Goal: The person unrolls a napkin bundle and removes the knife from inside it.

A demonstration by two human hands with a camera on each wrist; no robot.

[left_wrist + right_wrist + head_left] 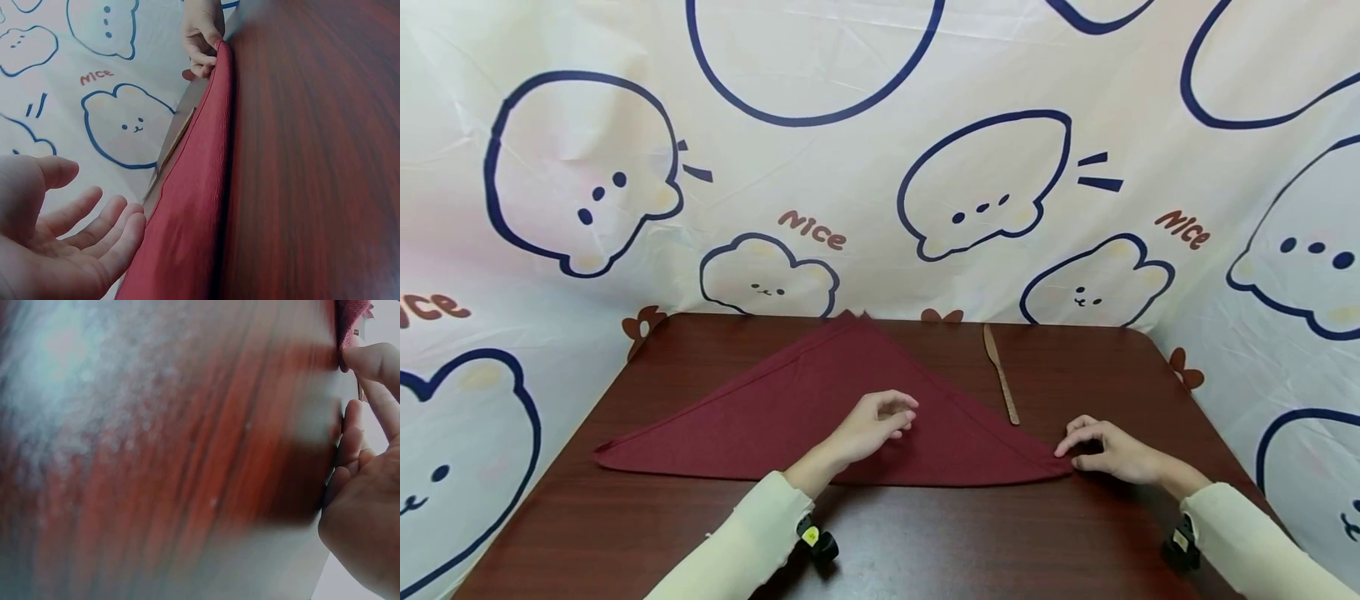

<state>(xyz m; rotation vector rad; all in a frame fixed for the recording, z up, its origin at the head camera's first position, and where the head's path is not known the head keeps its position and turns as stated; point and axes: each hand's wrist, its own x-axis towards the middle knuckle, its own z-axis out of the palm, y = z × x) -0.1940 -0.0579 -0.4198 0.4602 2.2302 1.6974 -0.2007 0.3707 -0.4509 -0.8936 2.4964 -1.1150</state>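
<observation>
A dark red cloth napkin [820,417], folded into a wide triangle, lies on the table with its point at the back and its long fold toward me. My right hand [1108,450] pinches the napkin's right corner between thumb and fingers; the right wrist view shows that corner [350,328] at the fingertips. Over the middle of the napkin is my left hand [874,425], its fingers loosely bent and holding nothing. The left wrist view shows this hand [75,237] beside the napkin's long folded edge [206,156].
A slim table knife [1002,375], with a brownish handle, lies beyond the napkin's right slope. The dark wooden table [970,542] meets a pale curtain [865,183] with cartoon drawings at the back and sides. Each wrist carries a small black camera [823,546].
</observation>
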